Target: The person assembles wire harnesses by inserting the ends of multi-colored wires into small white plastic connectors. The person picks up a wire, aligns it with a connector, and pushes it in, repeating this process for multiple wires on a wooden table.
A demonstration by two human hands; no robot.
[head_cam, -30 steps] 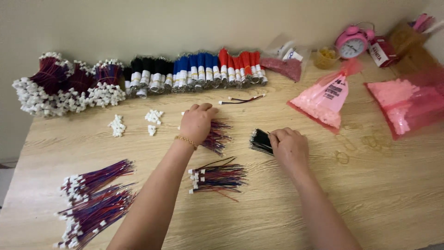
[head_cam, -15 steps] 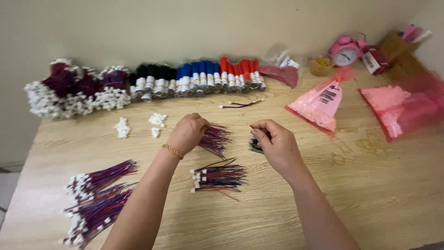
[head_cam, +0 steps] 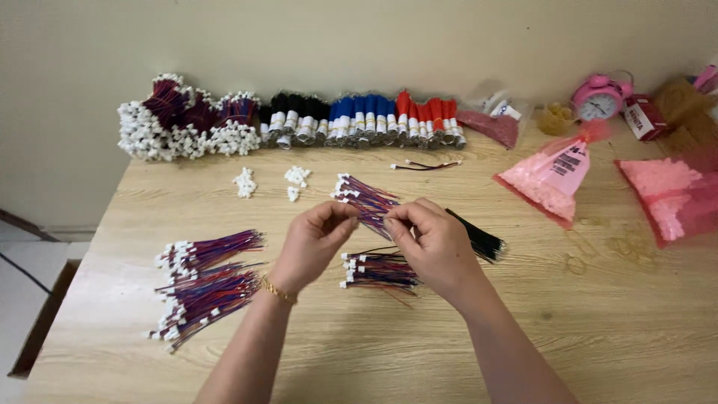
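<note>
Red-blue wire bundle point(head_cam: 368, 200) now pinched between both hands' fingers point(head_cam: 351, 221), right hand point(head_cam: 434, 247) off black ties point(head_cam: 479, 238).

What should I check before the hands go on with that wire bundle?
1. Left hand on the wire bundle: fingertips pinch it, ok.
2. Right hand on the same bundle: fingertips at it, ok.
3. Connector ends of the bundle lined up: white tips sit together at its far end, ok.
4. Black ties within reach: lying by the right hand, ok.
5. Whether a tie is already in the fingers: hidden, cannot tell.
6. Next bundle ready: lies on the table under the hands, ok.
</note>
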